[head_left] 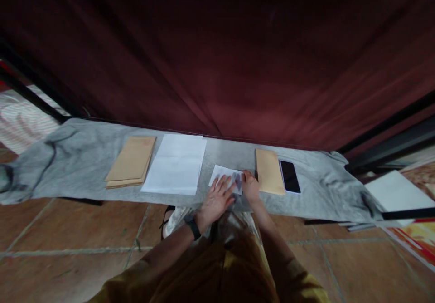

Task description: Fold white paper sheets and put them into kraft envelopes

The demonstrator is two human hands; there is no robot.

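Note:
A small folded white paper (222, 174) lies on a grey cloth (84, 158) spread over a low surface. My left hand (217, 199) lies flat on the paper's near edge with its fingers spread, a dark watch on the wrist. My right hand (250, 186) presses the paper's right edge with curled fingers. Right of my hands lies a single brown envelope (269, 171), with a black phone (290, 176) beside it. On the left are a sheaf of white sheets (176, 162) and a stack of brown envelopes (132, 161).
A dark red curtain (217, 58) hangs right behind the cloth-covered surface. Brown floor tiles (68, 239) lie in front. A white board (396, 192) and dark bars (390, 126) stand at the right; a black frame (30, 94) is at the left.

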